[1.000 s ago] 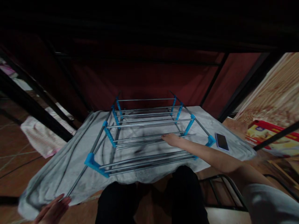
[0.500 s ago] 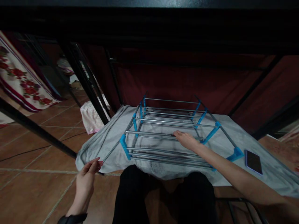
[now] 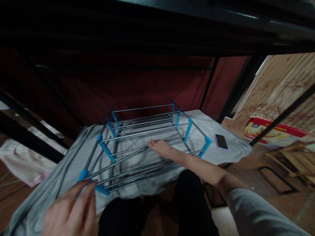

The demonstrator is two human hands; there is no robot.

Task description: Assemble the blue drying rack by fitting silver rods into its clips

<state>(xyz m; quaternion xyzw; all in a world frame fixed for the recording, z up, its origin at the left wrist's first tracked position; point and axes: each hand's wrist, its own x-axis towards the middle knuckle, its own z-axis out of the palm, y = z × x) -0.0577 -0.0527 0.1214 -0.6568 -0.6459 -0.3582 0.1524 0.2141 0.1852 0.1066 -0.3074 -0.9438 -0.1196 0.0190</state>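
Note:
A rack of grey metal tubes joined by blue plastic connectors lies on a grey blanket. My right hand is closed around a loose-looking metal tube that slants across the rack. That tube runs down to the lower left, where its end meets the fingertips of my left hand. My left hand is partly blurred, its fingers bent and pinching at the tube end beside the near-left blue connector. Its fingers partly cover that corner, so whether the tube sits in the connector is hidden.
A phone lies on the blanket to the right. Black metal frame bars and a dark beam overhead surround the spot. A red and yellow box and a wooden slatted item are on the floor at right. Striped cloth lies at left.
My view has swung right. My left hand has moved from the end of a side tube to the near-left connector. The tube in my right hand now slants instead of lying level across the rack.

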